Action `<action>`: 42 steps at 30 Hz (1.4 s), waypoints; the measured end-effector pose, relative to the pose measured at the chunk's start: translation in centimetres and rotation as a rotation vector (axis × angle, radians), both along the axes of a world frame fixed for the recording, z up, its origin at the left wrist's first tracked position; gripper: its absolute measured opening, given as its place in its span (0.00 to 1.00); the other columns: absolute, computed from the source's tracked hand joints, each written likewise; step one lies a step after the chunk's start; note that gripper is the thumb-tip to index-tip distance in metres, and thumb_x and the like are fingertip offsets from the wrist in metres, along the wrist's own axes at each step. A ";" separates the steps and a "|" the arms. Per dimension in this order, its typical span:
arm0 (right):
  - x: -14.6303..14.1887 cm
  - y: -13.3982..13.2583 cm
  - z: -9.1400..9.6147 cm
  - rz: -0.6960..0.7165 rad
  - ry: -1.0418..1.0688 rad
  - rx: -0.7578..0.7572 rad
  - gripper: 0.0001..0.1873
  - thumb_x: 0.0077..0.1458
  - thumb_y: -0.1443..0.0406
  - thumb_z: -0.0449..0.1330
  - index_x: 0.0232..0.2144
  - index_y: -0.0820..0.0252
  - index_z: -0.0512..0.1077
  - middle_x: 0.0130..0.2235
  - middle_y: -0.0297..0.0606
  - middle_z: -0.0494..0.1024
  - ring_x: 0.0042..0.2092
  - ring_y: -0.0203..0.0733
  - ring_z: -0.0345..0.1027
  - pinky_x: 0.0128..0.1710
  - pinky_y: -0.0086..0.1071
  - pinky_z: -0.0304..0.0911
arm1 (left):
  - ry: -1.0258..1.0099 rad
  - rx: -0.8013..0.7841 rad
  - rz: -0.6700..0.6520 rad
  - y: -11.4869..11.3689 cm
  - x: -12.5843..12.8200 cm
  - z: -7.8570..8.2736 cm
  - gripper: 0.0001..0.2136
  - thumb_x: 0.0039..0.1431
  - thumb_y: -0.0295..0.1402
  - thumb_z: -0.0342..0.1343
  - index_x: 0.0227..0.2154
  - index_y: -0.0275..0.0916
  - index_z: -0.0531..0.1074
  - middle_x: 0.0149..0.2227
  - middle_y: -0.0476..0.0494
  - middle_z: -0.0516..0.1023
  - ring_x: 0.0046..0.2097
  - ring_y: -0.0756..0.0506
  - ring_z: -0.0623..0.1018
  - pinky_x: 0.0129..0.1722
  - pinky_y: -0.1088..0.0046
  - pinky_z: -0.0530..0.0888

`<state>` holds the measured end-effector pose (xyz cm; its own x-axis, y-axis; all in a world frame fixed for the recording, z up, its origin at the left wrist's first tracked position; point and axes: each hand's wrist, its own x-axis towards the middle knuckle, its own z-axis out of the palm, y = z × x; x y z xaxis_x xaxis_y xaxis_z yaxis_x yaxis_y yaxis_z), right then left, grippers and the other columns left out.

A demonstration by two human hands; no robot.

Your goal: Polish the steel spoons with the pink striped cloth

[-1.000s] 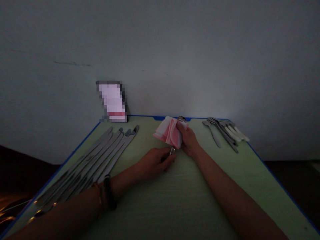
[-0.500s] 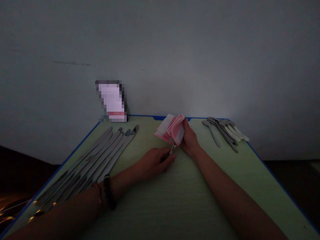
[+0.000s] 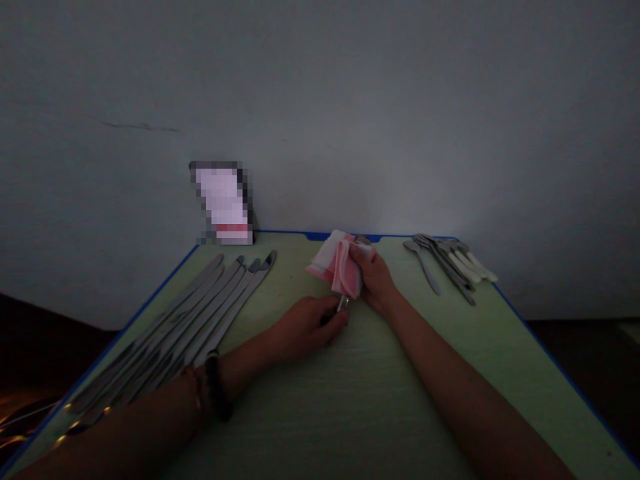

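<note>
My left hand (image 3: 307, 325) rests on the green table (image 3: 380, 400) with its fingers closed round the handle of a metal spoon (image 3: 344, 302). My right hand (image 3: 376, 280) grips a pink and white cloth (image 3: 340, 265) wrapped over the upper part of that spoon. Just the tip of the spoon's bowl shows above the cloth. A dark bracelet sits on my left wrist.
A row of several metal knives (image 3: 200, 313) lies along the table's left side. Several spoons (image 3: 447, 261) lie grouped at the far right. A blurred-out card (image 3: 224, 202) leans against the grey wall behind the table. The table has a blue edge.
My right hand slid the cloth up over the spoon's bowl and then back down, so the bowl tip shows again. My left hand has stayed in place.
</note>
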<state>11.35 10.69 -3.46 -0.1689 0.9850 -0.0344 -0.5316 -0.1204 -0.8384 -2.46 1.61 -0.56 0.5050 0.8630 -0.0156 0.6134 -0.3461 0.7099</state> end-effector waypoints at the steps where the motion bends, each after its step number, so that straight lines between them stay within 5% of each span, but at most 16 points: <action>1: 0.0 0.1 0.0 -0.008 0.021 0.000 0.15 0.44 0.58 0.65 0.34 0.60 0.71 0.32 0.33 0.77 0.31 0.33 0.69 0.33 0.27 0.66 | 0.005 -0.009 0.008 0.0 0.0 0.0 0.14 0.61 0.38 0.43 0.23 0.38 0.64 0.21 0.53 0.67 0.23 0.53 0.66 0.24 0.77 0.60; 16: 0.1 0.2 0.4 -0.057 0.126 -0.122 0.12 0.51 0.57 0.60 0.33 0.60 0.70 0.33 0.33 0.77 0.33 0.35 0.70 0.38 0.30 0.68 | -0.089 -0.016 -0.061 -0.1 -0.4 -0.3 0.13 0.62 0.38 0.43 0.26 0.37 0.65 0.23 0.52 0.69 0.25 0.52 0.68 0.27 0.77 0.63; 27: 0.1 0.5 -0.1 -0.022 0.072 -0.073 0.14 0.50 0.56 0.60 0.35 0.60 0.70 0.35 0.35 0.77 0.36 0.37 0.71 0.39 0.31 0.67 | 0.000 0.013 -0.094 -0.3 -0.4 0.0 0.14 0.63 0.38 0.42 0.27 0.38 0.65 0.24 0.51 0.70 0.26 0.52 0.68 0.30 0.76 0.64; 35: 0.2 0.0 0.3 0.001 0.007 -0.080 0.16 0.47 0.55 0.61 0.33 0.61 0.70 0.31 0.34 0.76 0.30 0.35 0.68 0.33 0.29 0.66 | -0.128 -0.043 -0.006 0.1 -0.2 -0.1 0.16 0.65 0.38 0.37 0.27 0.38 0.64 0.26 0.50 0.71 0.29 0.51 0.71 0.35 0.75 0.66; 42: 0.5 0.1 0.3 -0.010 0.052 -0.077 0.17 0.46 0.55 0.62 0.33 0.60 0.68 0.29 0.33 0.75 0.28 0.33 0.67 0.28 0.27 0.63 | -0.124 -0.019 0.106 0.2 -0.1 -0.1 0.16 0.63 0.39 0.42 0.23 0.38 0.64 0.20 0.54 0.66 0.23 0.53 0.66 0.25 0.77 0.62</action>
<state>11.85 10.76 -3.16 -0.1629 0.9814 -0.1015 -0.5754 -0.1781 -0.7982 -2.55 1.80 -0.62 0.4101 0.9117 0.0238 0.5534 -0.2694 0.7881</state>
